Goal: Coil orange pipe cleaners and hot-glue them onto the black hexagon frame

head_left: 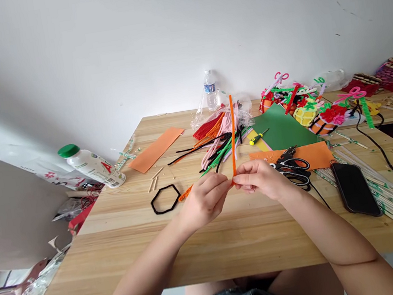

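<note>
Straight orange fuzzy pipe cleaner [233, 134]: long axis near-vertical, rising above the grip. 2 hands pinch its lower end, left hand [206, 198] and right hand [260, 178] meeting there.

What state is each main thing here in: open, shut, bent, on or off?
Orange pipe cleaner: upright, lower end pinched in the right hand
Left hand: fingers curled closed
Black pipe cleaner: bent into a six-sided ring
White bottle: green cap on
Water bottle: capped, standing
Phone: face up, screen dark
Scissors: lying down; blades unclear
Screwdriver: lying down
Green sheet: lying flat
</note>
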Demonstrator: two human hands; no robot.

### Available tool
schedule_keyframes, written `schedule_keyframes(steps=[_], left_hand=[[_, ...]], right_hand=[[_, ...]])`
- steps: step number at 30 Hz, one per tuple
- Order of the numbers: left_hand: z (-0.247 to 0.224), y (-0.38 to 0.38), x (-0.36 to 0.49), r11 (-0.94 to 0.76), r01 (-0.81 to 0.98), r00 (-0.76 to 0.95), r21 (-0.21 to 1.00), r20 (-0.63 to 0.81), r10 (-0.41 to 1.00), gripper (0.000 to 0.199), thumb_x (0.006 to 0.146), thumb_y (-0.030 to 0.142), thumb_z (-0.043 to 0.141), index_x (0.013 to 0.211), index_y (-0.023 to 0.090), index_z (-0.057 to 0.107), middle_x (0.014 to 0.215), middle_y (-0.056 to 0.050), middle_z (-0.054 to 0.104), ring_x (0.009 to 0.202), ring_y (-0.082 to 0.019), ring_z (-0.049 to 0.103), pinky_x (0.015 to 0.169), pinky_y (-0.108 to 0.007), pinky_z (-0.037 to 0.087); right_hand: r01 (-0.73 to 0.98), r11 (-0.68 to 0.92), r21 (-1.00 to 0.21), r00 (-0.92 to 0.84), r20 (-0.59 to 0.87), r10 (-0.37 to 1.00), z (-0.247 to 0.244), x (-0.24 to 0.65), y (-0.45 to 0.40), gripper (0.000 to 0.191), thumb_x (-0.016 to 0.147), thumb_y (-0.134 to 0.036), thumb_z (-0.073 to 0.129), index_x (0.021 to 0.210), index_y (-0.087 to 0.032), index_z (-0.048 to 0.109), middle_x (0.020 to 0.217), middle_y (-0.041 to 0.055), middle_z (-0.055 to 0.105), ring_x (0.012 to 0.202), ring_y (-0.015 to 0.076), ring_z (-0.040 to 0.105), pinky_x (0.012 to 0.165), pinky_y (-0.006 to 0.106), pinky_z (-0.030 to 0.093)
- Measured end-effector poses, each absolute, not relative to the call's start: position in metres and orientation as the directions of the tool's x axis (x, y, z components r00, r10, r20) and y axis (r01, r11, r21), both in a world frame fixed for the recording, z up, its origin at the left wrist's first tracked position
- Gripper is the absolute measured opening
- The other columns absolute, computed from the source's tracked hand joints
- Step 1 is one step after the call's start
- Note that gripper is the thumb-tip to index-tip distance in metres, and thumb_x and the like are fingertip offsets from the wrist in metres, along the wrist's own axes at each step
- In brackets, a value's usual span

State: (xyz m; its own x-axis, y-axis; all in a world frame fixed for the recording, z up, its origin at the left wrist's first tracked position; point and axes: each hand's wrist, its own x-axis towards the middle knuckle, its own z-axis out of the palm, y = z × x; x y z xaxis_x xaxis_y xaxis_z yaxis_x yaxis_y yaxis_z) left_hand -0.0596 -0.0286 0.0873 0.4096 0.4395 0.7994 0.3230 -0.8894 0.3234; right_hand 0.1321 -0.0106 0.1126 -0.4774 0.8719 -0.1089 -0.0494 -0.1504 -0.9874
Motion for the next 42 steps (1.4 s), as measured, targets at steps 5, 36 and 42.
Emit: schedule_keyframes(steps=[5, 36, 42], left_hand=[[0.096, -0.034, -0.058, -0.708, 0.247, 0.315, 0.661, 0.636, 0.704, 0.01, 0.088, 0.02, 0.058, 0.094, 0.016, 0.066, 0.085, -0.008, 0.067, 0.076, -0.016, 0.063, 0.067, -0.028, 0.052], [0.104, -0.036, -0.053, -0.026, -0.073, 0.303, 0.997, 0.047, 0.952, 0.033, 0.075, 0.044, 0.073, 0.076, 0.012, 0.064, 0.063, -0.002, 0.063, 0.05, -0.008, 0.05, 0.048, -0.021, 0.041], [0.096, -0.034, -0.061, -0.815, 0.213, 0.384, 0.539, 0.721, 0.577, 0.007, 0.086, 0.014, 0.059, 0.086, 0.017, 0.065, 0.083, -0.008, 0.069, 0.077, -0.016, 0.064, 0.07, -0.03, 0.053]], right_hand=[[-0.14, -0.197, -0.97, -0.49, -0.105, 0.865, 0.113, 0.131, -0.012, 0.02, 0.069, -0.031, 0.074, 0.066, -0.013, 0.065, 0.058, -0.0003, 0.058, 0.047, 0.0058, 0.04, 0.045, 0.022, 0.029], [0.05, 0.058, -0.997, -0.371, 0.035, 0.928, 0.12, 0.126, -0.022, 0.021, 0.071, -0.035, 0.073, 0.067, -0.016, 0.066, 0.062, 0.0017, 0.064, 0.049, 0.0088, 0.048, 0.046, 0.023, 0.037], [-0.091, -0.123, -0.988, -0.465, -0.067, 0.883, 0.112, 0.128, -0.015, 0.023, 0.072, -0.033, 0.073, 0.063, -0.014, 0.065, 0.051, -0.0021, 0.055, 0.045, 0.0075, 0.044, 0.044, 0.023, 0.033]])
